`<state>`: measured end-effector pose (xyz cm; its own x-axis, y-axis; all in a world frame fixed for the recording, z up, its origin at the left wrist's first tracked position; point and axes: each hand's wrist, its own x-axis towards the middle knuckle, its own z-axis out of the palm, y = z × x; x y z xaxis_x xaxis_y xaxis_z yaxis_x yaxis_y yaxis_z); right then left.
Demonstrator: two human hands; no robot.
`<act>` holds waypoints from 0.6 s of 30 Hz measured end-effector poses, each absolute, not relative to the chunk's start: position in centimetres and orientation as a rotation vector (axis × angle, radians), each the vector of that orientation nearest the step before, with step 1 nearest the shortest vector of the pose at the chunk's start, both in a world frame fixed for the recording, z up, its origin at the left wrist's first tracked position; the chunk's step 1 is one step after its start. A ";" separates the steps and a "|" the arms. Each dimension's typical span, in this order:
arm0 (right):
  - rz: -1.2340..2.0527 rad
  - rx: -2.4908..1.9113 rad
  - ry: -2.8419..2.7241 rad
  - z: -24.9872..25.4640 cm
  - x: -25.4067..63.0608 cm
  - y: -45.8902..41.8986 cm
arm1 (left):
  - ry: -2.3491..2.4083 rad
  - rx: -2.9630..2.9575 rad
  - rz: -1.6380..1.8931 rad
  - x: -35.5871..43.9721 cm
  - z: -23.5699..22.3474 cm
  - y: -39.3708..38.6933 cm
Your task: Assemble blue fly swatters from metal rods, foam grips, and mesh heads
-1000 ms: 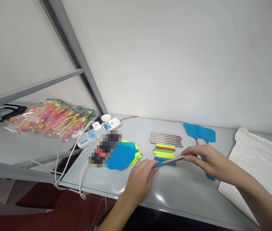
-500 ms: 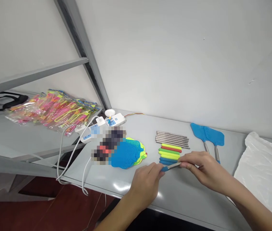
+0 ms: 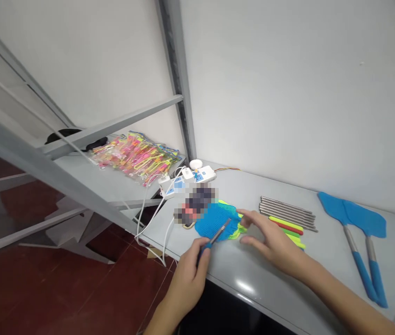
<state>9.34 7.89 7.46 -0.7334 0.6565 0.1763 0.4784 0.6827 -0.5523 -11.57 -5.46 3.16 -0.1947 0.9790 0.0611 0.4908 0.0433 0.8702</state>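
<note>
My left hand (image 3: 187, 274) is closed around a fly swatter handle (image 3: 221, 231), a blue grip with a thin metal rod pointing up and to the right. Beyond the rod's tip lies a stack of mesh fly swatter heads (image 3: 214, 221), blue on top with yellow-green edges below. At the stack's right edge is my right hand (image 3: 277, 239), thumb and fingers apart with nothing between them; whether a fingertip touches the heads I cannot tell. Several coloured grips (image 3: 287, 225) lie partly hidden behind this hand. Behind them is a row of metal rods (image 3: 286, 211).
Two blue fly swatters (image 3: 364, 216) with handles lie overlapping at the right. White power strips (image 3: 204, 174) with cables stand at the back left, near a pixelated patch. Bagged colourful items (image 3: 137, 156) cover the adjoining shelf. A grey metal post (image 3: 179, 70) rises at the corner.
My right hand has let go of the rod and moved left toward the swatter heads. My left hand still grips the handle, now tilted upward. The view has swung left.
</note>
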 end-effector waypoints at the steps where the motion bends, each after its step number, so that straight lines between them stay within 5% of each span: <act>1: 0.560 -0.856 -2.555 6.5 8.3 7.9 | 1.765 1.357 1.149 -12.1 3.0 -5.9; 8: -0.179 -0.565 -2.703 1.2 4.1 6.7 | 1.443 0.752 1.465 -13.6 1.5 -5.9; 18: -0.278 -0.542 -2.387 1.9 7.0 5.6 | 1.126 0.437 1.481 -13.1 1.1 -4.8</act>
<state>6.99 5.61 1.87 -0.6925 0.3085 0.6521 0.4502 0.8912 0.0565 -13.10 -4.78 1.11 -0.2641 0.9101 -0.3193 -0.5509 0.1294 0.8245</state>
